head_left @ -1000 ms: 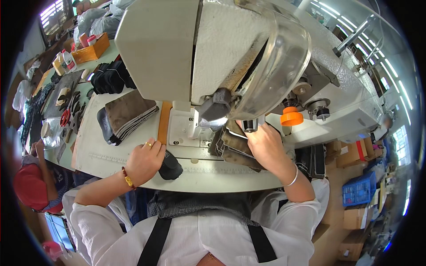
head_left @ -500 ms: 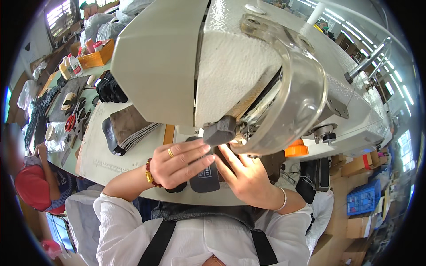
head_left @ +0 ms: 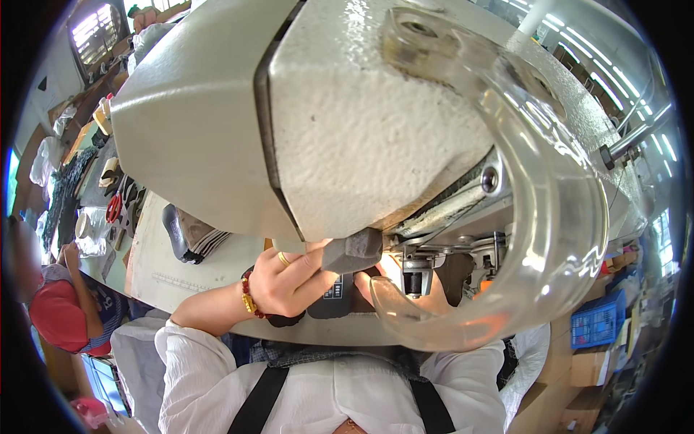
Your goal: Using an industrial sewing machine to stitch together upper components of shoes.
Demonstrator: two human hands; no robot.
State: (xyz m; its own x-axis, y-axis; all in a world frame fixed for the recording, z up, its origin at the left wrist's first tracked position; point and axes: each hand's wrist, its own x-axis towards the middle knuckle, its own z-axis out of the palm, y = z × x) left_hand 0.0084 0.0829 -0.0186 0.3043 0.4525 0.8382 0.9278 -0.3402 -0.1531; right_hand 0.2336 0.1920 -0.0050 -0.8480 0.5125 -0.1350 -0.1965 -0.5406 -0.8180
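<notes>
A pale industrial sewing machine (head_left: 376,137) fills the upper middle, its clear curved guard (head_left: 571,239) on the right. A grey foam-like block (head_left: 353,250) sticks out at its lower edge. My left hand (head_left: 290,283), with a ring and beaded bracelet, is closed over a dark grey, flat piece with a white printed patch (head_left: 329,305); its fingertips are hidden behind the block. My right hand (head_left: 426,293) is at the piece's right side, under the machine's lit needle area. The guard and presser parts (head_left: 416,278) cover most of its fingers.
Dark pieces with striped edges lie stacked (head_left: 191,235) on the pale table (head_left: 170,278) at left. Beyond are red-handled scissors (head_left: 113,208). A person in a red cap (head_left: 65,318) sits far left. Right, a blue crate (head_left: 598,322) stands on cardboard boxes (head_left: 589,367).
The view has moved closer to the machine, whose head and guard now look larger and cover more of my right hand. My left fingers have bent and slid behind the grey block.
</notes>
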